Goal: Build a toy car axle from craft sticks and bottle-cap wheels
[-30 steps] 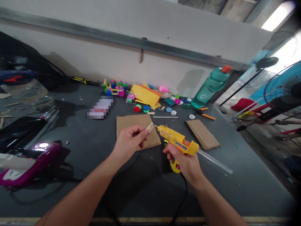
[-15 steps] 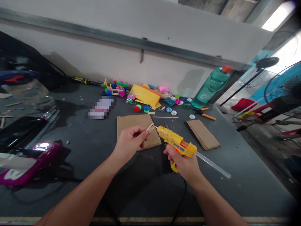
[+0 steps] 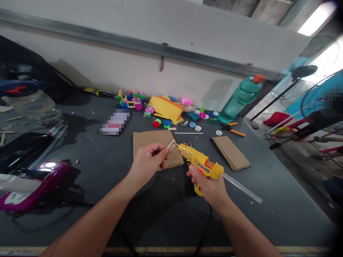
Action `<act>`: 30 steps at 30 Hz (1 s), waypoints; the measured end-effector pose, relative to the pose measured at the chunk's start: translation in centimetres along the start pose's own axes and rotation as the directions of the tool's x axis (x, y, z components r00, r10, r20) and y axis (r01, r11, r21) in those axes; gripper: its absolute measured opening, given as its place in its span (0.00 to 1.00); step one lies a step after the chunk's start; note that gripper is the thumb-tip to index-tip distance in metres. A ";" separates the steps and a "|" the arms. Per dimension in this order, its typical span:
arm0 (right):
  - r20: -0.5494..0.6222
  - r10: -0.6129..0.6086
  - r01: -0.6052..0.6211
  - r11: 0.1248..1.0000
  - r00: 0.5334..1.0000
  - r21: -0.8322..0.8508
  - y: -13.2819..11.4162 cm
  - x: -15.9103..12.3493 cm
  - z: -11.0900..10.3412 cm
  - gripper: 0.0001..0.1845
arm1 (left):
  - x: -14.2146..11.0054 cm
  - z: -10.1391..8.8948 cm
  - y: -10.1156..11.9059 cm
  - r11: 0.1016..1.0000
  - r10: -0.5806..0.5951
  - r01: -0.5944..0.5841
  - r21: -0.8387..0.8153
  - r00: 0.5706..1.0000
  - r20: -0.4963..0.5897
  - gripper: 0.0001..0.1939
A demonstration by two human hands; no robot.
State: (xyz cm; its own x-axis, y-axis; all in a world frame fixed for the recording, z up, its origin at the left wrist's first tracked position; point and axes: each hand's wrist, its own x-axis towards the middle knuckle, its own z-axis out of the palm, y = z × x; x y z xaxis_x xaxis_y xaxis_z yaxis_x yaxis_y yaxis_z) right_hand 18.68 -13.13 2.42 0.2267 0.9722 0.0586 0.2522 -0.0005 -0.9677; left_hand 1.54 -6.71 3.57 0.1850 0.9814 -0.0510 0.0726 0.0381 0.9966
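Observation:
Between the thumb and fingers of my left hand is a short piece of light wooden stick, pinched above a square of cardboard. My right hand grips a yellow hot glue gun by its handle. The gun's metal nozzle points left and meets the stick's far end, or comes very close to it. A clear glue stick juts from the back of the gun. Its dark cord hangs down toward the table's front edge.
A folded cardboard piece lies to the right, near orange-handled pliers and a green bottle. Bottle caps, yellow paper and a thin stick lie behind. At left sits a purple power strip.
The glue gun has shifted very slightly in my right hand. My left hand and the wooden stick hold nearly the same place.

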 end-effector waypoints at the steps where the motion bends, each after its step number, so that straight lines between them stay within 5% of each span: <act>1: -0.001 0.008 -0.008 1.000 1.000 0.016 0.1 0.0 0.0 0.15 | 0.0 0.0 0.0 1.000 0.002 -0.002 0.002 1.000 0.002 0.08; 14: -0.023 0.088 -0.086 0.994 0.996 0.067 -0.3 0.0 -0.4 0.16 | 0.1 0.0 -0.1 0.999 0.008 -0.008 -0.035 1.000 0.005 0.09; 30: 0.110 -0.041 0.036 0.998 0.993 0.046 0.3 -0.1 -0.3 0.14 | 0.4 -0.3 -0.8 0.995 0.054 -0.054 -0.082 0.999 -0.005 0.10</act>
State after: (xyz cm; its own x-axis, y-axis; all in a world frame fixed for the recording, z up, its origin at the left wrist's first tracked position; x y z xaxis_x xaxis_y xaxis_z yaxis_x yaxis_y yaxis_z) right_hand 19.01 -13.34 2.14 0.1119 0.9912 0.0707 0.2169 0.0451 -0.9752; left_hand 1.22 -6.32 2.81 0.1840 0.9829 0.0028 -0.0180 0.0005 0.9998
